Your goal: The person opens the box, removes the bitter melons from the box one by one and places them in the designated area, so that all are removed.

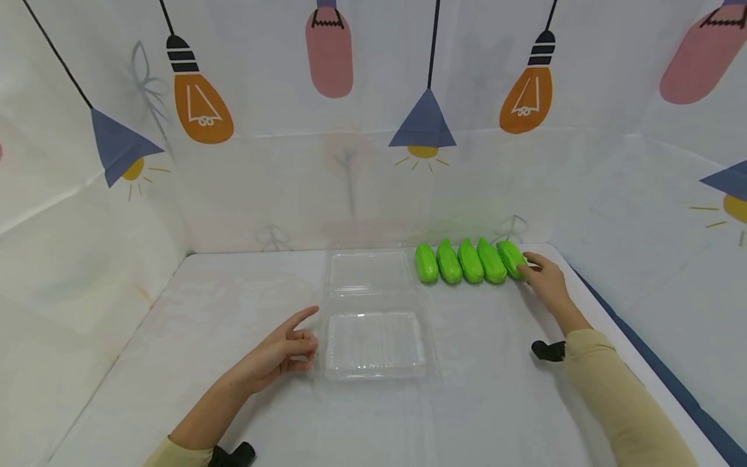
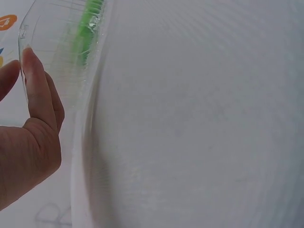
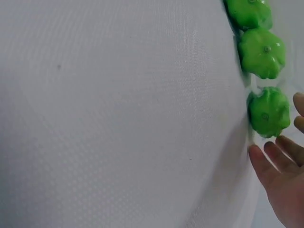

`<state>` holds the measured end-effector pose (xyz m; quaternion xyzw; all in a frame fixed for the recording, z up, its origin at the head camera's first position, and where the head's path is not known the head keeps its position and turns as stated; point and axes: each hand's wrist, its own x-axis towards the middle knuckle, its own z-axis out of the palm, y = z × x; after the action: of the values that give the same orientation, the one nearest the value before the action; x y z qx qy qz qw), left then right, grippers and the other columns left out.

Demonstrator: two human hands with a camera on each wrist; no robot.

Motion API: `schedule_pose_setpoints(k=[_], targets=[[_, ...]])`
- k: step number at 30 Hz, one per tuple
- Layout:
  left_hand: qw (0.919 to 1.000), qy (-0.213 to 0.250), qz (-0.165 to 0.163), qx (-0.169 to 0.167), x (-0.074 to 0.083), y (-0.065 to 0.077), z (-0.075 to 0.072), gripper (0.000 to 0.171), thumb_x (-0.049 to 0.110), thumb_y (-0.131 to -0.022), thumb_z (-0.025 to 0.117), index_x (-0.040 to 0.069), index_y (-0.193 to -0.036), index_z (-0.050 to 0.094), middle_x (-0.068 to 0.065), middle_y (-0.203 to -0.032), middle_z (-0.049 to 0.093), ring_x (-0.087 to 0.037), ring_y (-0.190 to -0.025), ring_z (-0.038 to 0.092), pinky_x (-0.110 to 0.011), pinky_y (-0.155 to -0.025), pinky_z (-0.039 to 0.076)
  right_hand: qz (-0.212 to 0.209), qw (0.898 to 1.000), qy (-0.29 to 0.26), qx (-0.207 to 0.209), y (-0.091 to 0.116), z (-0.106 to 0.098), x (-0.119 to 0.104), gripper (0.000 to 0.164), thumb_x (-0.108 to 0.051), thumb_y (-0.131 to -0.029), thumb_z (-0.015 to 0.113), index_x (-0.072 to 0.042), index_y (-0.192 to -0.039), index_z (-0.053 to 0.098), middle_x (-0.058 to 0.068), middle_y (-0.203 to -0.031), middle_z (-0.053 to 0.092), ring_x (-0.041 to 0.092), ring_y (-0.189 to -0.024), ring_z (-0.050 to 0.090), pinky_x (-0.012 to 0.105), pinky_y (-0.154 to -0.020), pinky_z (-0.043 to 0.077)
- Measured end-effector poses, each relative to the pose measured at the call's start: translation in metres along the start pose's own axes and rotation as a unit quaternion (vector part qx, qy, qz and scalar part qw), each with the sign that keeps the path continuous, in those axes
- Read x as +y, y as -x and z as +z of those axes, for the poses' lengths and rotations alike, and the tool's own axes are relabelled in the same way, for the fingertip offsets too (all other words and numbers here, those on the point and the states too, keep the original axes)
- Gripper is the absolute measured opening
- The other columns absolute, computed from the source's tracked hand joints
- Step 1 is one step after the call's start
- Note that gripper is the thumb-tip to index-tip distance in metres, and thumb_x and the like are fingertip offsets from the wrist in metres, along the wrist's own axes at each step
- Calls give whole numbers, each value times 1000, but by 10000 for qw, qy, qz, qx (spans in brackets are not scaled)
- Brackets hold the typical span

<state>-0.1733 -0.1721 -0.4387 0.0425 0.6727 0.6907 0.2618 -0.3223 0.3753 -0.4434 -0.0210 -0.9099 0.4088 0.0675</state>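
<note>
Several bright green ridged vegetables, like toy gourds (image 1: 458, 263), lie side by side in a row at the back right. My right hand (image 1: 545, 279) is at the rightmost green gourd (image 1: 511, 259), fingertips close to its right side. In the right wrist view, that gourd (image 3: 269, 112) sits just beyond the spread fingers (image 3: 261, 164). A clear plastic clamshell box (image 1: 376, 371) lies with its lid (image 1: 369, 272) folded back. My left hand (image 1: 292, 347) is at the box's left edge, index finger extended. In the left wrist view, fingers (image 2: 40, 90) overlap the clear rim.
The white table (image 1: 192, 311) meets a patterned cloth backdrop (image 1: 373, 194) behind the gourds and more cloth on both sides. Black straps show near both wrists, one (image 1: 548, 351) by the right sleeve and one (image 1: 236, 455) by the left.
</note>
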Motion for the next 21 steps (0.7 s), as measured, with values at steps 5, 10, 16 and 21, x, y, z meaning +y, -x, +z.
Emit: schedule_pose_setpoints(k=[5, 10, 16, 21], targets=[[10000, -35, 9, -7, 1, -1, 0, 80, 15, -98, 61, 24, -160, 12, 5, -90, 56, -8, -80, 57, -21, -71, 57, -100, 9995, 291, 20, 0, -2, 4, 59, -31, -103, 50, 4, -150, 37, 34, -149, 40, 51, -132, 44, 47, -93, 51], [10000, -37, 28, -6, 1, -1, -1, 79, 13, -98, 61, 23, -159, 13, 4, -91, 56, -9, -80, 57, -21, -71, 57, -272, 9983, 510, 60, 1, -3, 3, 63, -36, -102, 51, 2, -149, 38, 35, -148, 39, 53, -134, 40, 65, -104, 39], [10000, -67, 22, 12, 0, 0, -2, 81, 17, -96, 64, 22, -159, 14, 4, -91, 56, -9, -80, 58, -21, -73, 58, -425, 9974, 559, 129, 7, -3, -4, 62, -36, -102, 51, 1, -150, 39, 34, -149, 38, 53, -136, 36, 68, -106, 35], [9999, -109, -32, 64, -1, 1, -2, 79, 18, -97, 63, 22, -159, 16, 4, -93, 56, -8, -83, 58, -22, -75, 58, -748, 9961, 441, 135, 17, 1, -20, 59, -33, -103, 51, 1, -148, 40, 32, -150, 38, 51, -139, 34, 66, -107, 36]])
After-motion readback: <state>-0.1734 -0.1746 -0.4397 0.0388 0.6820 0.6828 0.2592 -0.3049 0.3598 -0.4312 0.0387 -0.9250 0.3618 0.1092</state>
